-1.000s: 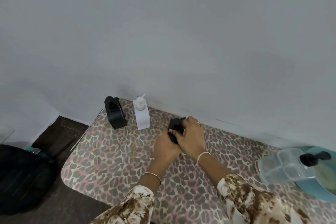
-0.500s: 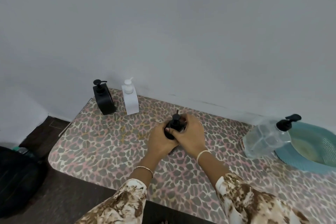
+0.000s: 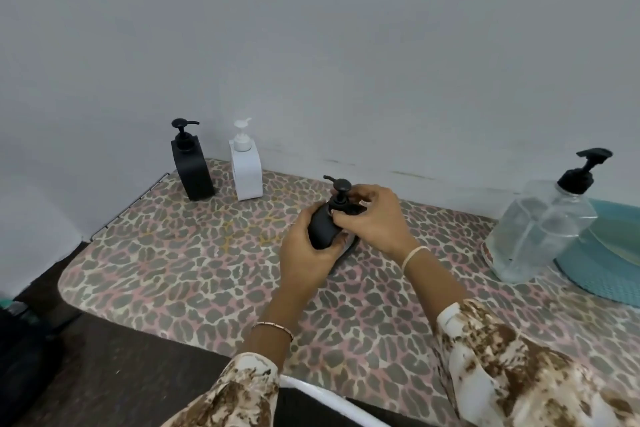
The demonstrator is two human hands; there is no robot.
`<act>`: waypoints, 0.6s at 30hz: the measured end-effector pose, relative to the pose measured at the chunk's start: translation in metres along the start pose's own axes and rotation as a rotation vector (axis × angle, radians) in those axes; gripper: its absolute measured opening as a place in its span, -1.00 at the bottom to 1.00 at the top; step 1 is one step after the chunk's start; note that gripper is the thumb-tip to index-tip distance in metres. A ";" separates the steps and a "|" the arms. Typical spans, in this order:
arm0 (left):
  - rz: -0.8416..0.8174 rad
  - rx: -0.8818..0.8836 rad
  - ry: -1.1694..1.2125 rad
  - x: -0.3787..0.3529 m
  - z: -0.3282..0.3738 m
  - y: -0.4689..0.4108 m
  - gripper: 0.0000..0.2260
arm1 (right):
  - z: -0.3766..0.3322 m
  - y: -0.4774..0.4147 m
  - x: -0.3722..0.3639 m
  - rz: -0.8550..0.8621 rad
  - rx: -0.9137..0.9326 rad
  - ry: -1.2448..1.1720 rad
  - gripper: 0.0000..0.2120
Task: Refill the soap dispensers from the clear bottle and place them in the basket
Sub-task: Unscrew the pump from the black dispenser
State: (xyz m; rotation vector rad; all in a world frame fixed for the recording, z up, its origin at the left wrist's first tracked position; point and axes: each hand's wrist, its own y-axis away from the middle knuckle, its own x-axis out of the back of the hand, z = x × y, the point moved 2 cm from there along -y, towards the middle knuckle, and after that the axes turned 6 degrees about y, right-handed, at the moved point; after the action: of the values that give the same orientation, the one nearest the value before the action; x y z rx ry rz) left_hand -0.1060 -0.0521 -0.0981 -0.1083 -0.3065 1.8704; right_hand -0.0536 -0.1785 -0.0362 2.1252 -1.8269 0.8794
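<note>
From my feed I count three opaque soap dispensers, two black and one white. One black dispenser (image 3: 322, 229) sits mid-table in both hands. The left hand (image 3: 306, 255) wraps its body from below, fingers curled round it. The right hand (image 3: 375, 218) pinches the collar just under the black pump head (image 3: 340, 188). The dispenser leans a little, and I cannot tell whether its base rests on the leopard-print table cover (image 3: 173, 270).

The second black dispenser (image 3: 193, 172) and the white dispenser (image 3: 246, 172) stand upright just beside each other at the far left corner, against the wall.

There is one clear bottle (image 3: 540, 229), topped by a black pump, standing at the right and touching the rim of the one teal basket (image 3: 595, 270). I see two wristbands, a thin bracelet (image 3: 273, 325) on the left and a pale band (image 3: 414, 256) on the right.
</note>
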 end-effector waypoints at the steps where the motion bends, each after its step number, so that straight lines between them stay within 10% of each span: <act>1: 0.016 -0.018 -0.007 -0.001 -0.002 0.001 -0.47 | 0.001 0.000 -0.002 0.004 0.020 0.009 -0.79; 12: 0.016 -0.141 -0.042 -0.004 -0.011 0.006 -0.35 | 0.000 0.011 -0.015 0.230 0.031 0.015 -0.65; 18: -0.047 -0.117 -0.078 -0.004 -0.009 0.010 -0.27 | -0.004 0.016 -0.010 0.060 -0.011 -0.009 -0.61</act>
State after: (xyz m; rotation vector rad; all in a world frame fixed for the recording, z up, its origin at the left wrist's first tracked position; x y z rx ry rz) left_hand -0.1116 -0.0571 -0.1098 -0.1073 -0.4684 1.8126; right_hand -0.0704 -0.1713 -0.0427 2.0805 -1.9050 0.8728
